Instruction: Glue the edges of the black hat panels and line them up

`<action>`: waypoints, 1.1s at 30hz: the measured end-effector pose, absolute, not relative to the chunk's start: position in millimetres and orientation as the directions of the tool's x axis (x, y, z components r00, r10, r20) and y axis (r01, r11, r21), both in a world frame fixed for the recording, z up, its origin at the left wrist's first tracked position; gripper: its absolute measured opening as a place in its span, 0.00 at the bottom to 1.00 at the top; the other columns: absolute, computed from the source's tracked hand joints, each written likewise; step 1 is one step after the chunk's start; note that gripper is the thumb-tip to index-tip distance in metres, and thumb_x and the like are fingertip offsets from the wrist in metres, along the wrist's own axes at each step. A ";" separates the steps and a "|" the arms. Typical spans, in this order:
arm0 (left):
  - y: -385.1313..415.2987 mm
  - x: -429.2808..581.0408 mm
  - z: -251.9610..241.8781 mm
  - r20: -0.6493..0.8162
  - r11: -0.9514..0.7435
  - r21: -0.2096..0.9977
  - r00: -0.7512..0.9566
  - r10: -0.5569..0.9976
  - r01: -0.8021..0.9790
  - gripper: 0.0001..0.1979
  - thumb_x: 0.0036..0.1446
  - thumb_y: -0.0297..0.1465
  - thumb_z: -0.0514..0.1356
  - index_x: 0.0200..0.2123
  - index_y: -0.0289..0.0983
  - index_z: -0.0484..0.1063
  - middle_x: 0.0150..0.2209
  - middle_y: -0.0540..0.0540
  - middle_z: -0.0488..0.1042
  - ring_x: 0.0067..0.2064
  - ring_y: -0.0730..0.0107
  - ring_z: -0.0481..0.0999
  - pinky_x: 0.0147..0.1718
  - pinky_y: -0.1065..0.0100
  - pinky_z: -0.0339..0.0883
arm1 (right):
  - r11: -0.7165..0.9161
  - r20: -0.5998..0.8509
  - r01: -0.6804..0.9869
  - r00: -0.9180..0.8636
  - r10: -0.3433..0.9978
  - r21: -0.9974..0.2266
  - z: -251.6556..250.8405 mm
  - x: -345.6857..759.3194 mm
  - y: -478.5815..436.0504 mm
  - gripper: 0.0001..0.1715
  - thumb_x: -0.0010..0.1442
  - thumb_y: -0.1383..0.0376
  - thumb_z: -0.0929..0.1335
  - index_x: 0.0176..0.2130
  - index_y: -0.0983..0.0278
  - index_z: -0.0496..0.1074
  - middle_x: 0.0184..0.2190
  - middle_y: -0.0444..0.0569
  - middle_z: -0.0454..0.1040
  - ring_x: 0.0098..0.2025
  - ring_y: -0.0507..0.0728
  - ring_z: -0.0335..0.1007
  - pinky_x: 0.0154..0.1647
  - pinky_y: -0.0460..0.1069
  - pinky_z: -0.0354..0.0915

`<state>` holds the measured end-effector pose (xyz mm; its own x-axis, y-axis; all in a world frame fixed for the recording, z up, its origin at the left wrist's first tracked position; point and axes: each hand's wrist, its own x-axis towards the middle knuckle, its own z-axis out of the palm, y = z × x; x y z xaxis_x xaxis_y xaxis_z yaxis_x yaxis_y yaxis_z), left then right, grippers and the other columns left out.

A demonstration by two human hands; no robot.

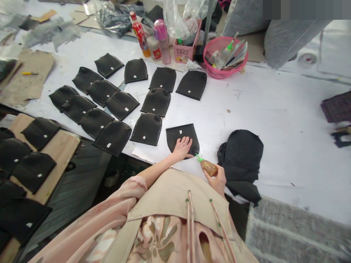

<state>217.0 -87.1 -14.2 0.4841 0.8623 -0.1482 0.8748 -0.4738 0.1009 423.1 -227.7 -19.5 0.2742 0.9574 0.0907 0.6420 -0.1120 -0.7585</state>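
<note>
My left hand [182,147] lies spread on a black curved-edge piece [175,135] that has a small white tag near its straight far edge. In my right hand [218,179] is a glue bottle [209,167] with brownish contents, its green nozzle pointing at the near right edge of the piece. Whether the tip touches the edge is too small to tell. A pile of black fabric pieces [242,153] is just right of my right hand. Several similar black pieces with white tags, one of them here [146,128], lie to the left and beyond.
A pink basket [212,73] with tools, a pink box [183,53], bottles [140,34] and plastic bags stand along the back. More black pieces [34,170] lie on a wooden board [65,146] at left. Cardboard [35,73] is at far left.
</note>
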 end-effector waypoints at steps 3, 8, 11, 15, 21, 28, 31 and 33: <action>-87.4 217.1 -12.9 -0.145 -0.475 0.107 0.487 0.862 0.873 0.46 0.47 0.52 0.65 0.64 0.35 0.56 0.62 0.31 0.59 0.62 0.41 0.57 0.56 0.50 0.52 | -0.094 0.099 0.650 0.254 0.962 -0.755 -23.6 419.7 -227.3 0.29 0.54 0.50 0.70 0.49 0.64 0.65 0.41 0.51 0.70 0.41 0.59 0.68 0.39 0.52 0.67; -87.7 217.7 -11.4 -0.146 -0.476 0.105 0.487 0.861 0.873 0.46 0.48 0.51 0.65 0.64 0.34 0.56 0.62 0.31 0.59 0.62 0.42 0.57 0.56 0.50 0.52 | -0.069 0.166 0.699 0.262 0.951 -0.711 -20.7 418.4 -231.5 0.28 0.55 0.51 0.70 0.49 0.65 0.66 0.40 0.52 0.70 0.41 0.59 0.68 0.40 0.51 0.67; -88.0 218.5 -11.9 -0.145 -0.473 0.098 0.483 0.864 0.876 0.45 0.48 0.51 0.64 0.63 0.35 0.57 0.62 0.31 0.59 0.61 0.42 0.57 0.56 0.50 0.53 | -0.063 0.183 0.720 0.258 0.949 -0.691 -17.6 420.3 -234.8 0.27 0.55 0.52 0.70 0.49 0.64 0.66 0.41 0.53 0.70 0.42 0.60 0.69 0.43 0.53 0.67; -87.8 219.2 -12.6 -0.144 -0.475 0.094 0.484 0.863 0.875 0.45 0.48 0.52 0.64 0.63 0.33 0.57 0.62 0.30 0.59 0.61 0.42 0.57 0.56 0.50 0.53 | -0.067 0.185 0.736 0.256 0.949 -0.674 -15.7 420.6 -236.0 0.27 0.56 0.52 0.70 0.50 0.64 0.65 0.41 0.53 0.69 0.42 0.61 0.68 0.43 0.52 0.67; -82.2 212.9 -7.3 -0.176 -0.518 0.099 0.527 0.832 0.850 0.48 0.46 0.53 0.65 0.64 0.33 0.56 0.62 0.31 0.59 0.61 0.41 0.58 0.54 0.52 0.55 | -0.062 0.222 0.759 0.266 0.938 -0.648 -15.7 418.5 -232.1 0.27 0.57 0.54 0.69 0.51 0.67 0.65 0.40 0.54 0.69 0.42 0.60 0.68 0.42 0.52 0.66; -81.3 209.9 -3.0 -0.193 -0.542 0.035 0.538 0.821 0.839 0.48 0.47 0.54 0.64 0.63 0.33 0.57 0.61 0.31 0.59 0.60 0.46 0.58 0.52 0.55 0.56 | -0.009 0.272 0.765 0.239 0.932 -0.643 -17.2 420.0 -232.5 0.26 0.56 0.52 0.70 0.49 0.64 0.66 0.38 0.50 0.69 0.39 0.59 0.69 0.39 0.51 0.68; -83.0 212.6 -3.5 -0.185 -0.540 0.021 0.534 0.825 0.842 0.47 0.47 0.54 0.64 0.63 0.33 0.57 0.61 0.31 0.59 0.60 0.46 0.58 0.52 0.55 0.56 | -0.001 0.276 0.763 0.235 0.932 -0.646 -15.2 420.8 -232.1 0.27 0.56 0.53 0.70 0.49 0.65 0.66 0.39 0.51 0.69 0.40 0.59 0.69 0.39 0.51 0.68; -83.5 214.8 -4.0 -0.183 -0.530 0.014 0.523 0.832 0.848 0.47 0.47 0.54 0.64 0.63 0.33 0.57 0.61 0.31 0.59 0.60 0.46 0.58 0.52 0.55 0.56 | -0.004 0.290 0.761 0.252 0.923 -0.649 -13.9 421.7 -230.1 0.26 0.56 0.52 0.70 0.49 0.65 0.67 0.39 0.51 0.70 0.40 0.59 0.69 0.39 0.52 0.68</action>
<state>214.8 -83.5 -4.0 0.5230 0.8325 -0.1827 0.8481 -0.5297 0.0144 421.7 -230.1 -13.9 0.2522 0.9231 0.2902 0.7609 -0.0039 -0.6489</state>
